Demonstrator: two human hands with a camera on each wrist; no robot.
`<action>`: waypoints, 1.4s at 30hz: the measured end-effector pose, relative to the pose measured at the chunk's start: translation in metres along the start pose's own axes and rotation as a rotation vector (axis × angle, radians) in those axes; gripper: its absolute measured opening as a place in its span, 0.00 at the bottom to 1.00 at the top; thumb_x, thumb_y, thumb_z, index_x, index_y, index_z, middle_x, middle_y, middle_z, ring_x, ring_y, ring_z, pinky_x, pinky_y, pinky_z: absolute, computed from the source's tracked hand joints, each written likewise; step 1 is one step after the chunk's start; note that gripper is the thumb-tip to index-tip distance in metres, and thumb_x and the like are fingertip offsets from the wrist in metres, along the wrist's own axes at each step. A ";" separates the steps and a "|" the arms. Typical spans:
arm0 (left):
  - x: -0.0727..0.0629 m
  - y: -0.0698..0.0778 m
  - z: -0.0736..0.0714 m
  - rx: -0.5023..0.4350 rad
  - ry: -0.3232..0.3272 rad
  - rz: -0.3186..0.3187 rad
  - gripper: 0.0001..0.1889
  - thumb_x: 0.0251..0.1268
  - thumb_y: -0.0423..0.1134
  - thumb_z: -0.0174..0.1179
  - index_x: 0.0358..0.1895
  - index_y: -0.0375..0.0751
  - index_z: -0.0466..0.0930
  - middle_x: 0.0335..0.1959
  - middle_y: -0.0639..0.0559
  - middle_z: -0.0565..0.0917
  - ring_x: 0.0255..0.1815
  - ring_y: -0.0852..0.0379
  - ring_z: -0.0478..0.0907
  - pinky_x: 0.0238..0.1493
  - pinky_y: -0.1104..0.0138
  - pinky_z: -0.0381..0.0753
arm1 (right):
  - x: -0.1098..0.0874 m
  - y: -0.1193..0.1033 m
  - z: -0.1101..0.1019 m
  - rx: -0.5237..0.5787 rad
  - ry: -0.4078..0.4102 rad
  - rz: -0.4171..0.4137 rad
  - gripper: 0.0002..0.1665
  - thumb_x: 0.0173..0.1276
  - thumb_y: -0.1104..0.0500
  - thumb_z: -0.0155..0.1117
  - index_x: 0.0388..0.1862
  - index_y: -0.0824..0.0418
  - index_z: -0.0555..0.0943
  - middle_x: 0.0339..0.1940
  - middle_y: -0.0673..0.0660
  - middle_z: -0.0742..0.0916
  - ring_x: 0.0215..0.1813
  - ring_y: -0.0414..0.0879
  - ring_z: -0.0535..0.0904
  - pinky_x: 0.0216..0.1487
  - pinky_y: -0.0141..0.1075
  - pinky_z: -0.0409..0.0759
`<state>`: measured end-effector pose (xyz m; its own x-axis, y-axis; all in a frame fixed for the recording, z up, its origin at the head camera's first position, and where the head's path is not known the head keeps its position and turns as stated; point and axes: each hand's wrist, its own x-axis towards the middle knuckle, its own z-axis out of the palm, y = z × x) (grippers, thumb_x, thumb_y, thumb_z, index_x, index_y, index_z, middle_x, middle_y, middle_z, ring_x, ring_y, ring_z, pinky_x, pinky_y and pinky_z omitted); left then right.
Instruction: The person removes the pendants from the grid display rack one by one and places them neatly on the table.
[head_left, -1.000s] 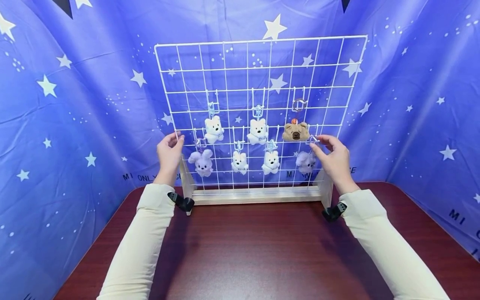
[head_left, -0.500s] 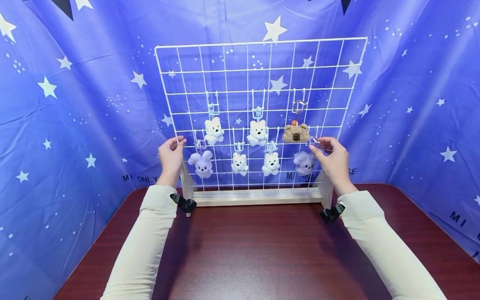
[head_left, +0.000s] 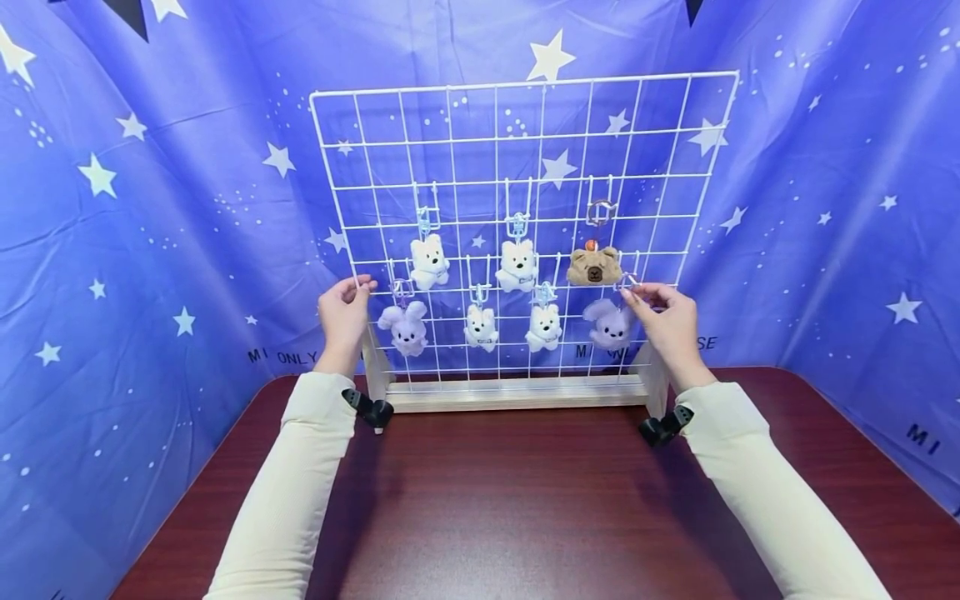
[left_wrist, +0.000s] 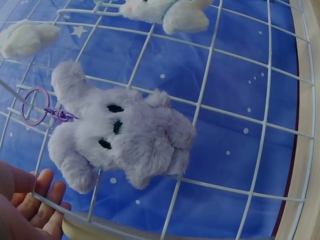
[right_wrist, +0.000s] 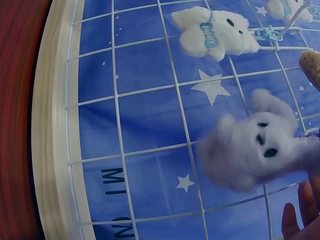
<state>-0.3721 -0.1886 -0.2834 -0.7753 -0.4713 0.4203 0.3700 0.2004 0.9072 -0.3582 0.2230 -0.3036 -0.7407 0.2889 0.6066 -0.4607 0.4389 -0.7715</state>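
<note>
My left hand (head_left: pixel 343 321) holds the left edge wire of the white wire grid rack (head_left: pixel 525 84), thumb in front and fingers behind. On the other side, my right hand (head_left: pixel 667 323) pinches the key ring (head_left: pixel 628 281) of a purple long-eared plush keychain (head_left: pixel 609 327) with thumb and fingertips, at the lower right hook. That plush hangs below the fingertips and is blurred in the right wrist view. Another purple plush keychain (left_wrist: pixel 125 132) hangs beside my left hand. Whether the pinched ring sits on its hook cannot be told.
White bear keychains (head_left: pixel 517 265) hang in both rows between the purple ones. A brown plush keychain (head_left: pixel 595 267) hangs just above my right hand. The rack stands on a wooden base (head_left: pixel 517 396) on a dark red table (head_left: pixel 510 500), before a blue starry curtain (head_left: pixel 187 208).
The right purple plush has swung a little to the left and turned its face more to the front. My left hand has shifted slightly down and right along the grid edge.
</note>
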 end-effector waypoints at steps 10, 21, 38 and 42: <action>-0.001 -0.001 -0.001 -0.010 -0.006 0.013 0.11 0.65 0.29 0.54 0.45 0.26 0.81 0.42 0.31 0.83 0.42 0.45 0.82 0.36 0.78 0.72 | -0.002 0.000 0.002 0.079 -0.006 0.017 0.16 0.59 0.55 0.70 0.37 0.68 0.85 0.30 0.37 0.83 0.32 0.28 0.74 0.32 0.19 0.70; 0.001 -0.002 -0.003 0.008 -0.033 0.005 0.11 0.67 0.31 0.54 0.46 0.27 0.81 0.43 0.33 0.83 0.37 0.56 0.83 0.43 0.77 0.73 | -0.004 0.001 0.005 0.083 -0.006 0.076 0.16 0.63 0.58 0.66 0.41 0.72 0.82 0.24 0.26 0.80 0.31 0.28 0.74 0.31 0.20 0.71; 0.001 -0.003 -0.005 0.019 -0.044 -0.004 0.12 0.68 0.33 0.54 0.46 0.29 0.81 0.44 0.34 0.83 0.43 0.47 0.82 0.39 0.77 0.72 | -0.006 -0.006 0.005 0.231 0.036 0.102 0.03 0.62 0.62 0.67 0.35 0.60 0.85 0.23 0.33 0.84 0.32 0.29 0.79 0.33 0.19 0.74; 0.000 -0.003 -0.005 0.035 -0.051 0.002 0.12 0.68 0.33 0.53 0.46 0.29 0.81 0.43 0.34 0.84 0.43 0.48 0.82 0.38 0.77 0.72 | -0.009 -0.008 0.003 0.245 0.045 0.093 0.01 0.62 0.61 0.67 0.32 0.57 0.85 0.22 0.34 0.84 0.31 0.30 0.79 0.32 0.20 0.74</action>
<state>-0.3704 -0.1930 -0.2865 -0.7999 -0.4265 0.4221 0.3543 0.2321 0.9059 -0.3494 0.2140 -0.3031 -0.7654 0.3582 0.5347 -0.5006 0.1907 -0.8444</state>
